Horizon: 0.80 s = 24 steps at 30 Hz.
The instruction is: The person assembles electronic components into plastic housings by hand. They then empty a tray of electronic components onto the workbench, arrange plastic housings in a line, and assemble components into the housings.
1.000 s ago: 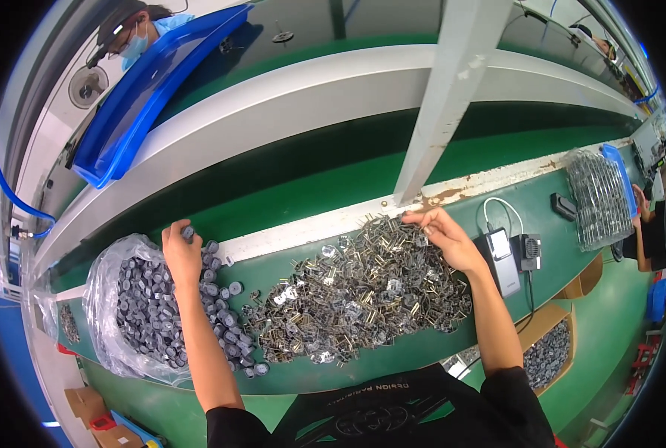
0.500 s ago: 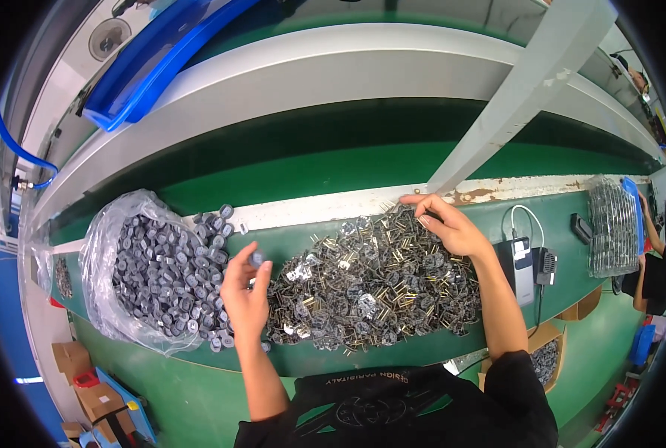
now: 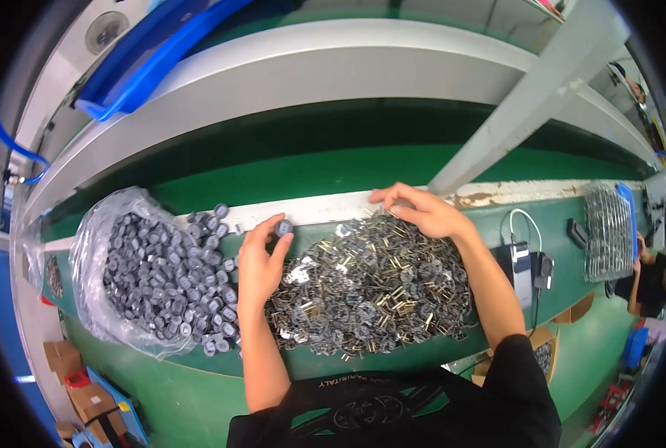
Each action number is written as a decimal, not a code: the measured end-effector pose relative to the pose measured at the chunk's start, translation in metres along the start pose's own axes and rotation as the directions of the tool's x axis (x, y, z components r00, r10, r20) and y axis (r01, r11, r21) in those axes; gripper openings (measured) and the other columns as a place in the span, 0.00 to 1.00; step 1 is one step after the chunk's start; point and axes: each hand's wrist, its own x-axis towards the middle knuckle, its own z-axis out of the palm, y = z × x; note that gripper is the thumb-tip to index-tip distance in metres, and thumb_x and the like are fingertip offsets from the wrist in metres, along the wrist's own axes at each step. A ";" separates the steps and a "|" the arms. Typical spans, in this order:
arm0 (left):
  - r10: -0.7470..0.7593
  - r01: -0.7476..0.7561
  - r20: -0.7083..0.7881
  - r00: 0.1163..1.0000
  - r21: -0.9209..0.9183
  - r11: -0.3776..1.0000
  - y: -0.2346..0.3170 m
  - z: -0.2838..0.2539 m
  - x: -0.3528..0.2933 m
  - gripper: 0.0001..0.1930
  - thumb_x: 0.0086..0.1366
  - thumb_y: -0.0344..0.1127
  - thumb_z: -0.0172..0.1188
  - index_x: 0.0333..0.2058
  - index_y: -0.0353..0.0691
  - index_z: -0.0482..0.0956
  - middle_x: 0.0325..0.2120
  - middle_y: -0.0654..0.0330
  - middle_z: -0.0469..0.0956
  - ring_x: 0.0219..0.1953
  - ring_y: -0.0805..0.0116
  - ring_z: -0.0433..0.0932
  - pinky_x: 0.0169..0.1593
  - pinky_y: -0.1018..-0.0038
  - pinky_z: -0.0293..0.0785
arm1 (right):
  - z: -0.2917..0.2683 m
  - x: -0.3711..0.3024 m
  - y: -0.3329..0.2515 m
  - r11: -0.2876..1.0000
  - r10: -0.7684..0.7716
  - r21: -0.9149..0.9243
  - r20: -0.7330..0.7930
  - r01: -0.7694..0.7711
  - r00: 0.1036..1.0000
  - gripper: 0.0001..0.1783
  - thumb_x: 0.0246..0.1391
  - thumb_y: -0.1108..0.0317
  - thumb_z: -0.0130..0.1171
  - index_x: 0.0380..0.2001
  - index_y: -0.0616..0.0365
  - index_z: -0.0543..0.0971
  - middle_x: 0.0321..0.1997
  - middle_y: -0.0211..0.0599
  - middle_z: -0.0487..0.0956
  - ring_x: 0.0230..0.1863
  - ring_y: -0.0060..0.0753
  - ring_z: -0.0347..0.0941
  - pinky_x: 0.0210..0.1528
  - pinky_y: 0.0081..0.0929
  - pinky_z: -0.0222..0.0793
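My left hand [image 3: 262, 261] is raised between two heaps, its thumb and fingertips pinching a small round grey plastic cap [image 3: 283, 228]. To its left, many similar grey caps [image 3: 161, 269] spill out of a clear plastic bag [image 3: 97, 299]. On its right lies a broad heap of dark plug inserts with brass pins [image 3: 378, 291], some glinting silver. At that heap's far edge is my right hand [image 3: 422, 213], palm down with bent fingers pointing left. Its fingertips are drawn together by the topmost inserts; what they hold is too small to make out.
A grey power bank [image 3: 522, 276] with a white cable lies right of the heap, beside a black adapter [image 3: 543, 270]. Farther right stand clear stacked trays [image 3: 605, 231]. A slanting metal post [image 3: 527, 97] rises behind the bench. Another person [image 3: 646, 280] works at far right.
My left hand has moved up and to the right with the cap. My right hand has shifted left along the heap's far edge. The view has tilted slightly.
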 end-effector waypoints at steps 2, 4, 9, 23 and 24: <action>0.036 -0.036 0.036 0.999 -0.010 0.999 0.007 0.002 -0.003 0.18 0.60 0.35 0.62 0.50 0.42 0.77 0.41 0.50 0.78 0.43 0.60 0.76 0.49 0.67 0.71 | 0.002 0.001 0.000 0.991 -0.021 0.135 0.012 0.020 1.000 0.05 0.64 0.75 0.44 0.41 0.58 0.69 0.58 0.43 0.72 0.62 0.36 0.65 0.63 0.34 0.59; 0.034 -0.024 0.088 0.996 -0.121 0.992 0.005 0.008 0.001 0.18 0.60 0.35 0.62 0.50 0.43 0.77 0.40 0.50 0.78 0.41 0.62 0.75 0.48 0.68 0.70 | 0.004 0.003 0.003 0.990 -0.023 0.143 0.035 0.017 0.999 0.05 0.64 0.74 0.45 0.41 0.58 0.69 0.58 0.43 0.72 0.61 0.36 0.65 0.62 0.34 0.59; 0.030 0.022 0.144 0.989 -0.347 0.938 -0.001 0.011 0.007 0.17 0.62 0.29 0.60 0.51 0.37 0.75 0.34 0.63 0.76 0.35 0.75 0.73 0.41 0.77 0.70 | 0.034 0.020 0.002 0.982 -0.123 0.167 0.191 0.091 0.974 0.03 0.63 0.74 0.46 0.39 0.59 0.69 0.55 0.42 0.75 0.59 0.34 0.68 0.61 0.34 0.61; -0.006 0.023 0.054 0.999 -0.313 0.949 -0.003 0.008 0.000 0.18 0.61 0.29 0.61 0.50 0.36 0.76 0.30 0.63 0.75 0.29 0.77 0.71 0.35 0.80 0.69 | -0.002 0.055 -0.022 0.989 -0.039 -0.129 0.270 0.076 0.962 0.08 0.61 0.73 0.51 0.42 0.61 0.73 0.46 0.36 0.77 0.51 0.30 0.71 0.56 0.29 0.64; -0.020 0.037 0.059 0.998 -0.310 0.950 -0.003 0.008 -0.001 0.18 0.61 0.29 0.61 0.50 0.36 0.76 0.30 0.63 0.75 0.29 0.77 0.71 0.35 0.80 0.69 | 0.002 0.058 -0.018 0.991 -0.034 -0.118 0.274 0.069 0.961 0.08 0.61 0.73 0.51 0.42 0.61 0.73 0.46 0.36 0.77 0.51 0.30 0.71 0.56 0.29 0.64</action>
